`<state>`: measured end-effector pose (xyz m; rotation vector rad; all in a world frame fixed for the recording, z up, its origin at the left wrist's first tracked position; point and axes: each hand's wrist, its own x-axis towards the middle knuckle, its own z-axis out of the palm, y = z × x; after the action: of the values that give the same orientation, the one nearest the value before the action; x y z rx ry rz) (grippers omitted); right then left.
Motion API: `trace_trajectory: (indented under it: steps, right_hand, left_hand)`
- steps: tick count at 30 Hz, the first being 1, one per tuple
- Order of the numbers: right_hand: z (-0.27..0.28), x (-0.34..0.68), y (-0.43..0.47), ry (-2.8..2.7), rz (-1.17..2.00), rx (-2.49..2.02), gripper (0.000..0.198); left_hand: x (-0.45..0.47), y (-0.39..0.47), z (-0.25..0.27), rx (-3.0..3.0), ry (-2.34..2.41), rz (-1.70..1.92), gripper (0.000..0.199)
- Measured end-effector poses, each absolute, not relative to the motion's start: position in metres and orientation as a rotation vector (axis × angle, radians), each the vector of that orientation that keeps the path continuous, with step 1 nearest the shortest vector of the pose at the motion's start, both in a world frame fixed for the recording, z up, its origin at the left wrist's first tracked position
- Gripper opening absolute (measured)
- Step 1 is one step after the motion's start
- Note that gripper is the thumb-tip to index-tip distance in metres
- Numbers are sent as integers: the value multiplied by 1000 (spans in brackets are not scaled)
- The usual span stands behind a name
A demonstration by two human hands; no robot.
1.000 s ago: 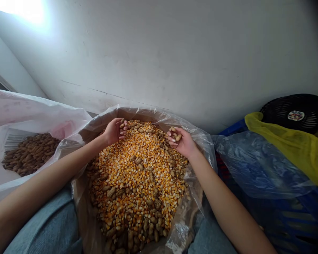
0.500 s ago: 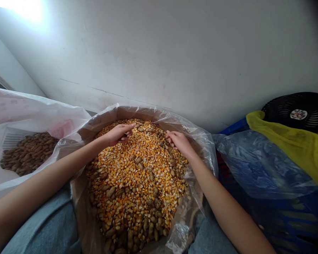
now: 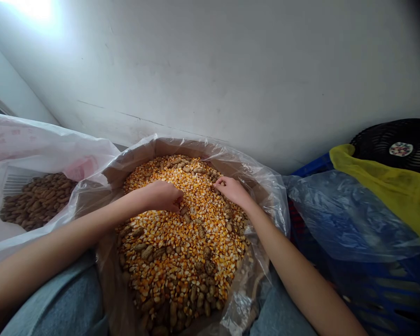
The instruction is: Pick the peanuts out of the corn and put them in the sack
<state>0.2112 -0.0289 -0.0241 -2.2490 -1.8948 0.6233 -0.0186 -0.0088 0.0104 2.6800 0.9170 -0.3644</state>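
A large bag (image 3: 126, 161) lined with clear plastic stands between my knees, filled with yellow corn kernels (image 3: 161, 266) and unshelled peanuts (image 3: 196, 298) mixed among them. My left hand (image 3: 163, 196) is over the middle of the heap, its fingers curled down against the kernels beside a couple of peanuts (image 3: 185, 213). What those fingers hold is hidden. Toward the right far side, my right hand (image 3: 233, 190) is closed in a pinch just above the heap, near other peanuts (image 3: 227, 210). Anything between its fingertips is too small to make out.
At the left, a white plastic sack (image 3: 49, 140) holds a pile of peanuts (image 3: 42, 200). On the right are a blue crate (image 3: 388, 294), a clear plastic bag (image 3: 350, 219), yellow mesh (image 3: 388, 186) and a black fan (image 3: 399, 144). A pale wall (image 3: 210, 70) rises behind.
My left hand has moved right and toward me, from the far part of the heap down onto its middle, fingers now curled. My right hand has shifted slightly left.
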Motion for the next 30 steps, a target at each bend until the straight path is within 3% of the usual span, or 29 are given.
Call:
trace_trajectory:
  steps: [6, 9, 13, 17, 20, 23, 27, 30]
  right_hand:
    - [-28, 217, -30, -1957, 629, -2392, 26]
    - [-32, 217, -31, -2028, 617, -2469, 27]
    - [-29, 217, -32, -1905, 592, -2433, 15]
    - [-12, 217, -32, -1354, 1102, -1898, 13]
    - [1, 220, -31, -848, 1517, -1320, 13]
    - [5, 224, -29, -576, 1580, -1119, 13]
    - [-4, 223, -29, -754, 1379, -1370, 28]
    - [-15, 219, -31, -1276, 998, -1860, 22]
  left_hand:
    - [-23, 0, 6, 2349, 801, -178, 16]
    - [-27, 6, 4, 1789, 673, 70, 16]
    - [-34, 14, 2, 916, 514, 455, 11]
    - [-37, 20, 2, 539, 406, 660, 16]
    - [-34, 19, -1, 628, 479, 632, 28]
    - [-28, 13, -6, 1031, 623, 501, 39]
    - [-19, -1, -4, 1927, 806, 297, 29]
    - [-13, -13, 1, 2467, 792, 66, 28]
